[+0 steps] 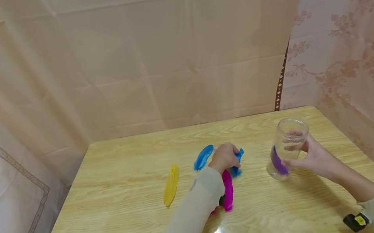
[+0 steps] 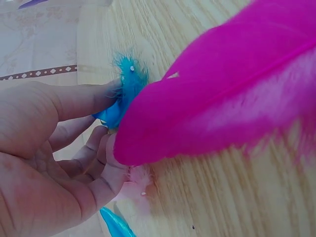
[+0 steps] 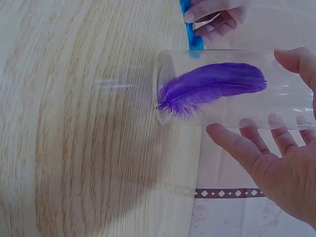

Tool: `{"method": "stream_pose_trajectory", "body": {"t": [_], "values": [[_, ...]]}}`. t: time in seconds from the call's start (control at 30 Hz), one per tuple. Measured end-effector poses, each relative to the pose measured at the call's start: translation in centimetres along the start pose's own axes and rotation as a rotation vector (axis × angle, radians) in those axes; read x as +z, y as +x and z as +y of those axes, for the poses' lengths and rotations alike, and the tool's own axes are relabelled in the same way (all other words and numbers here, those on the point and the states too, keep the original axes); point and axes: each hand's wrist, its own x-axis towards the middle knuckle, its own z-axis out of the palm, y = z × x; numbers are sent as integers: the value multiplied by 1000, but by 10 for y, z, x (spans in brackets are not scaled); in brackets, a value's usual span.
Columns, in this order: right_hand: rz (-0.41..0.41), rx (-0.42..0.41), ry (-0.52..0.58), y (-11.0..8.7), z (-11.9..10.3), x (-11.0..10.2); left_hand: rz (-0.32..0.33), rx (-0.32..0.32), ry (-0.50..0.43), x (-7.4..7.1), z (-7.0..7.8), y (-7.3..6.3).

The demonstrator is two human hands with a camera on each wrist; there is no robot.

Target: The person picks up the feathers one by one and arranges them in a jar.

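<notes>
My left hand (image 1: 225,155) pinches a blue feather (image 2: 130,81) between thumb and fingers, low over the middle of the table. Under those fingers lies a pale pink feather (image 2: 138,190), partly hidden. A magenta feather (image 1: 229,193) sits near my left wrist and looms large in the left wrist view. On the right, my right hand (image 1: 317,160) grips a clear glass jar (image 1: 284,141) by its side, thumb and fingers around the wall. The jar is upright, its base at the table, with a purple feather (image 3: 217,86) leaning inside.
Another blue feather (image 1: 204,157) lies just left of my left hand, and a yellow feather (image 1: 170,185) farther left on the wooden table (image 1: 120,176). Beige cloth (image 1: 165,56) hangs behind the table, and a flowered cloth (image 1: 351,43) along its right side.
</notes>
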Motion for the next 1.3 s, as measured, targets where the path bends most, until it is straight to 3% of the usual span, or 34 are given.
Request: {"method": "stream_pose_trajectory", "body": {"t": [0.2, 0.43, 0.6, 0.8, 1.07, 1.3], "values": [[3, -8, -5, 0, 1, -2, 16, 1, 7, -1, 2, -1], [11, -11, 15, -3, 2, 1, 42, 39, 117, 5, -3, 0], [-8, -17, 49, -2, 1, 4, 96, 72, 191, 9, -6, 1], [-7, -4, 26, -2, 0, 2, 122, 99, 223, 12, -6, 2], [-1, -1, 10, -2, -1, 0, 123, 107, 100, 8, 1, 1], [-2, 4, -6, -2, -1, 0, 124, 182, -136, 4, 5, 0]]}}
